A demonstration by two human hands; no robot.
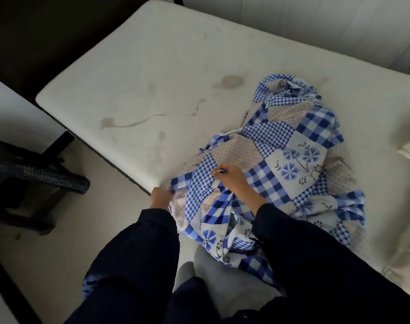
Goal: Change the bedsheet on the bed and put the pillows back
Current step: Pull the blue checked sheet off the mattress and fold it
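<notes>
One dark woven seat (47,176) stands at left. One bare, stained mattress (141,78) carries one blue patchwork bedsheet (292,148), bunched, its long axis running from the near corner away rightward. The left hand (161,198) reaches to that corner, fingers clamped on the sheet's edge. The right hand (232,177), knuckles up, pinches a fold.
</notes>
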